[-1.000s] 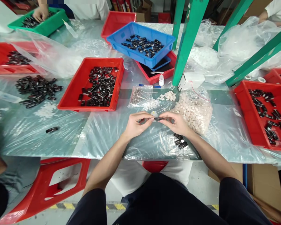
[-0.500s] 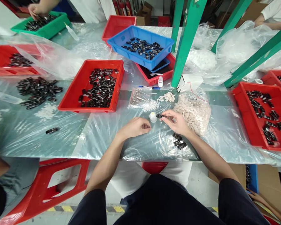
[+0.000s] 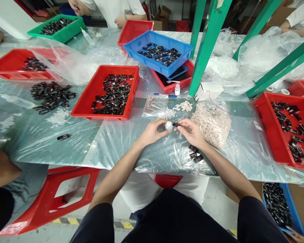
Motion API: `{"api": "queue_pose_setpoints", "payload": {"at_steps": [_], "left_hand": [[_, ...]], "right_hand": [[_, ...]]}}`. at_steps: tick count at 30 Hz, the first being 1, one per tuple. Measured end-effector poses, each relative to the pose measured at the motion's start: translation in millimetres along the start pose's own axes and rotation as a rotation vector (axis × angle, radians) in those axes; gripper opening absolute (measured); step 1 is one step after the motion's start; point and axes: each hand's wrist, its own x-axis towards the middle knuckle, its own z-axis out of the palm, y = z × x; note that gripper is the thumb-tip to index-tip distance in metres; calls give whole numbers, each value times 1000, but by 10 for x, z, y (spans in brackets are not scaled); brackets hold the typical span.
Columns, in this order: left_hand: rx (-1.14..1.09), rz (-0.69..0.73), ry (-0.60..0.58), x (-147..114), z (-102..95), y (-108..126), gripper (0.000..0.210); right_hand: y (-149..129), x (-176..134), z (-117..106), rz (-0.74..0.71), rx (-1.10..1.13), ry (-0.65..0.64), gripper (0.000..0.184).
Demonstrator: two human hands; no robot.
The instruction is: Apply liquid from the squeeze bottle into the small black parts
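My left hand (image 3: 154,132) curls its thumb and forefinger around the side of a small white bottle (image 3: 168,126) with a yellowish tip. Just right of it, my right hand (image 3: 191,131) pinches a small glossy black piece (image 3: 176,124), its end close to the bottle. Whether the two touch, I cannot tell. Several similar black pieces (image 3: 197,156) lie on the plastic-covered table below my right hand. Beyond the hands are small white bits (image 3: 170,113), pale beige bits (image 3: 183,106) and a bag of cotton-swab-like sticks (image 3: 154,105). A clear bag of beige pieces (image 3: 212,125) sits beside my right wrist.
Red trays of black pieces stand left (image 3: 77,113) and right (image 3: 276,148). A blue tray (image 3: 131,50) rests on a red one at the back, by green posts (image 3: 210,44). A capped small bottle (image 3: 177,89) stands near them. Other people are across the table and at left.
My left hand has moved right and closed its fingers on the white bottle. My right hand still holds the black piece beside it. The camera view has shifted slightly.
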Motion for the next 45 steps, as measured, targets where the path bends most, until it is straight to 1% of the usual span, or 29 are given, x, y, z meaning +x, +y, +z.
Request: {"api": "queue_pose_setpoints", "payload": {"at_steps": [3, 7, 9, 12, 20, 31, 45], "left_hand": [[-130, -62, 89, 7, 40, -23, 38], [-356, -93, 219, 22, 19, -19, 40], [-418, -110, 263, 30, 0, -12, 43], [-450, -123, 306, 37, -14, -9, 47], [-475, -105, 300, 19, 6, -1, 46], [-464, -108, 288, 10, -17, 11, 44], [-445, -88, 309, 21, -2, -9, 45]], "right_hand": [[26, -1, 11, 0, 16, 2, 41], [45, -3, 10, -9, 23, 2, 41], [54, -2, 8, -17, 20, 2, 40], [72, 0, 8, -21, 18, 4, 38], [101, 2, 22, -26, 25, 8, 38], [124, -1, 34, -23, 20, 14, 38], [116, 0, 22, -12, 8, 10, 40]]}}
